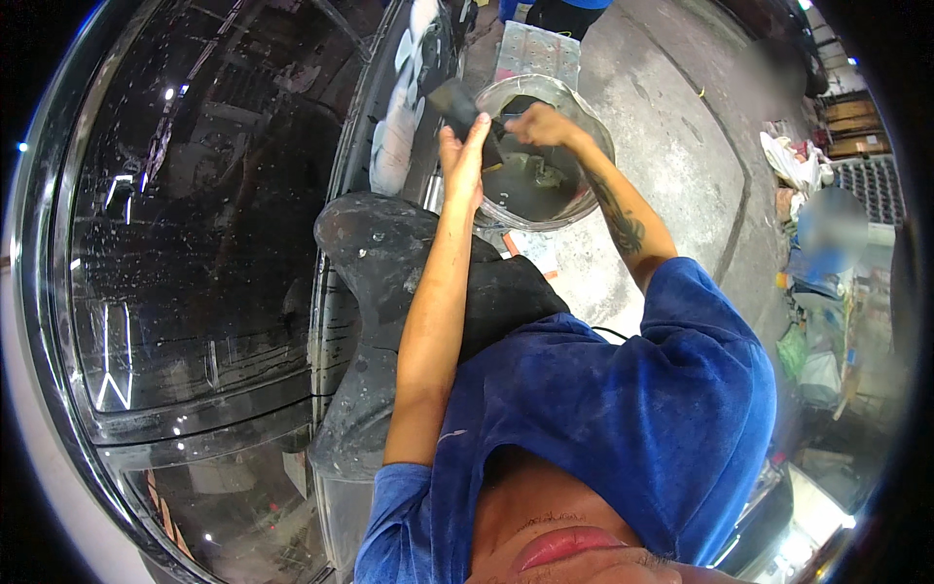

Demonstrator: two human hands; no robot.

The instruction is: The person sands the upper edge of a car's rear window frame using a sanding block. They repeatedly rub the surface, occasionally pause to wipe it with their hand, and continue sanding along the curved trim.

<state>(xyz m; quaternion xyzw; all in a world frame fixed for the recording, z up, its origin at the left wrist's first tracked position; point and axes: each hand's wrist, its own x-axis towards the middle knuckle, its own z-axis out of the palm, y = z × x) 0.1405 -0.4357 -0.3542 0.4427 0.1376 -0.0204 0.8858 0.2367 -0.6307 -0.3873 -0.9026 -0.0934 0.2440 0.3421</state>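
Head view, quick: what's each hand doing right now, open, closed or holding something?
Left hand: holding a dark flat piece.
Right hand: fingers curled, over the bucket; whether it grips anything cannot be told.

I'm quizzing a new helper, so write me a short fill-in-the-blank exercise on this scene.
The person's shirt is ____.
In the picture, the glossy dark car panel is to the ____ of the bucket.
Without gloves, the left hand and right hand are ____.

Missing words: blue; left; bare.
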